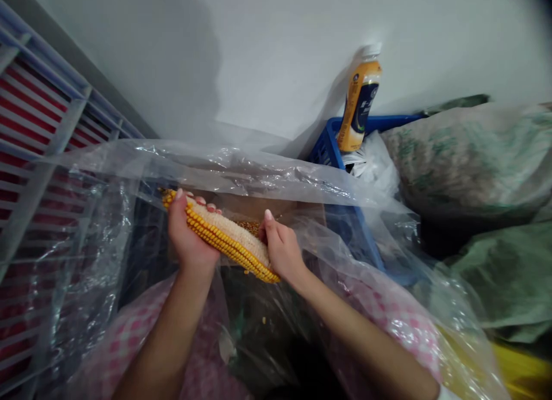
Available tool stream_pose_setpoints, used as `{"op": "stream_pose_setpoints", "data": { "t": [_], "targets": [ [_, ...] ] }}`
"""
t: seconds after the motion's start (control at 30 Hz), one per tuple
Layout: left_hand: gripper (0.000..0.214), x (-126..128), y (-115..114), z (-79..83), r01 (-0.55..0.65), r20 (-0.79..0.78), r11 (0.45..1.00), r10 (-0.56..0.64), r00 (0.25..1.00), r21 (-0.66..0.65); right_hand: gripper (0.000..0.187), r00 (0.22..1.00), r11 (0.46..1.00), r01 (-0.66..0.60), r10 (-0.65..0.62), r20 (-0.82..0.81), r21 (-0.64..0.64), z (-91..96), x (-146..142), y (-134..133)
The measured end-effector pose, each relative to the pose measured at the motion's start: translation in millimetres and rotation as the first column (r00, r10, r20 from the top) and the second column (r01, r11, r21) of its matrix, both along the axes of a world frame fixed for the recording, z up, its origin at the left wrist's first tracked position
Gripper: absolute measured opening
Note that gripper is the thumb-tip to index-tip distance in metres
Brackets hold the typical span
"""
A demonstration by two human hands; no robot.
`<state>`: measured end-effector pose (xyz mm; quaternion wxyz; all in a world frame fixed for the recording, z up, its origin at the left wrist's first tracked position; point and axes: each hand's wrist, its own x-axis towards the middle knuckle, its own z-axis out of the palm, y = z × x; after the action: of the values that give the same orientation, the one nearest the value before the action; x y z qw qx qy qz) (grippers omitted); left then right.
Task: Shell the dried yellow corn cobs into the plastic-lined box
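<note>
A corn cob [228, 242] slants across the middle of the head view, its near side still lined with yellow kernels and its upper side bare and pale. My left hand [187, 230] wraps round its left end, thumb on top and fingertips showing behind. At the right end my right hand [282, 247] has its fingers curled against the cob, thumb raised over the bare strip. Behind and below the cob, loose kernels [248, 226] lie in a cardboard box lined with clear plastic sheeting [241, 167]. A few kernels hang in the air or lie under the cob.
A blue basket [332, 150] at the right holds a yellow drink bottle [360, 104] and white plastic bags. Stuffed sacks [474, 158] stand farther right. A slatted plastic crate [69, 124] rises on the left. A white wall [267, 61] is behind. Plastic sheeting covers the pink checked lap.
</note>
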<state>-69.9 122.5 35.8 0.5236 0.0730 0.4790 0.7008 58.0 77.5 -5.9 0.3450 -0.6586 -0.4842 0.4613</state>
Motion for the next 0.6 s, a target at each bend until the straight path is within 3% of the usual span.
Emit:
{"op": "stream_pose_setpoints", "data": {
  "t": [0.1, 0.13, 0.17, 0.23, 0.33, 0.43, 0.5, 0.6],
  "targets": [
    [0.015, -4, 0, 0.3, -0.024, 0.026, 0.999, 0.025, 0.999, -0.045, 0.078, 0.973, 0.976, -0.16, 0.13, -0.193, -0.148, 4.0, 10, 10],
    [0.016, -7, 0, -0.6, -0.048, 0.032, 0.997, 0.05, 0.998, -0.059, 0.08, 0.966, 0.972, -0.158, 0.116, -0.231, -0.175, 6.5, 15, 12],
    [0.017, -10, 1, -1.4, -0.078, 0.034, 0.994, 0.08, 0.996, -0.074, 0.079, 0.979, 0.984, -0.096, 0.066, -0.193, -0.152, 9.4, 18, 13],
    [0.019, -14, 2, -2.3, -0.137, 0.024, 0.986, 0.14, 0.99, -0.097, 0.072, 1.0, 1.0, -0.01, 0.01, 0.005, 0.019, 15.2, 22, 11],
    [0.02, -14, 3, -2.0, -0.206, -0.012, 0.974, 0.206, 0.979, -0.092, 0.062, 0.947, 0.967, -0.181, 0.122, 0.297, 0.182, 19.0, 17, 1],
    [0.02, -8, 3, -2.5, -0.237, -0.058, 0.968, 0.233, 0.971, -0.084, 0.056, 0.842, 0.928, -0.352, 0.259, 0.473, 0.119, 14.5, 6, -5],
    [0.02, -5, 1, -3.3, -0.215, -0.074, 0.972, 0.208, 0.975, -0.091, 0.054, 0.8, 0.929, -0.365, 0.275, 0.533, 0.068, 8.9, -1, -6],
    [0.017, -4, -1, -2.8, -0.177, -0.088, 0.981, 0.17, 0.981, -0.08, 0.054, 0.807, 0.938, -0.343, 0.267, 0.526, 0.05, 1.8, -7, -6]
  ]
}}
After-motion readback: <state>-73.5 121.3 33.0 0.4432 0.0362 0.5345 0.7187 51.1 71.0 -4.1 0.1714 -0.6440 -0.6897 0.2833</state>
